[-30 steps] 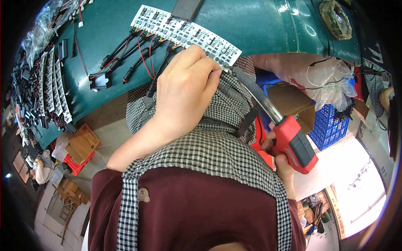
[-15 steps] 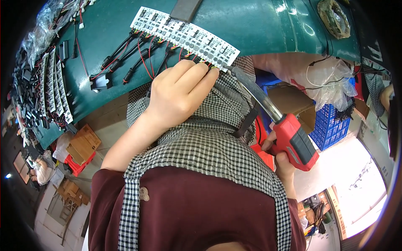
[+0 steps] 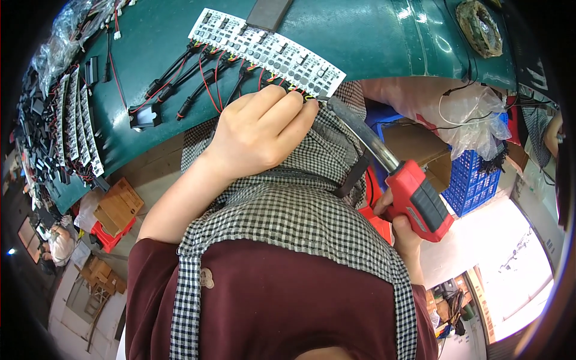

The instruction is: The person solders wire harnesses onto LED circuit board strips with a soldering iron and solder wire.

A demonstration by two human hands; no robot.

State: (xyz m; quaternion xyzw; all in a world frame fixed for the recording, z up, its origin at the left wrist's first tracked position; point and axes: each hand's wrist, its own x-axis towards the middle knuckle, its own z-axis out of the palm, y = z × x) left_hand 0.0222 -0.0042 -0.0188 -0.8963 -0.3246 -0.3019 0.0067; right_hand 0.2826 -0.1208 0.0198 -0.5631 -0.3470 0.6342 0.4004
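A long white circuit board strip [image 3: 288, 57] lies near the front edge of the green table, under a dark flat block [image 3: 268, 14]. Red, black and yellow wires run from its near edge to black cables with connectors [image 3: 192, 103]. My left hand [image 3: 258, 129] is closed at that edge, pinching a wire by the board's right end; its fingertips are mostly hidden. My right hand [image 3: 408, 236] is wrapped round a red and black soldering gun [image 3: 420, 201]. The gun's long metal barrel points up and left, its tip at the board's right corner, close to my left fingers.
Several finished-looking board strips [image 3: 81, 123] and a heap of black parts [image 3: 36, 126] cover the table's left. A small black housing [image 3: 146, 117] sits nearer. At right are a worn ring-shaped roll [image 3: 478, 29], a plastic bag [image 3: 480, 123] and a blue crate [image 3: 474, 186].
My right hand and the soldering gun have shifted slightly up and left. My left hand has moved a little, its fingertips slightly further right. The board has barely shifted right.
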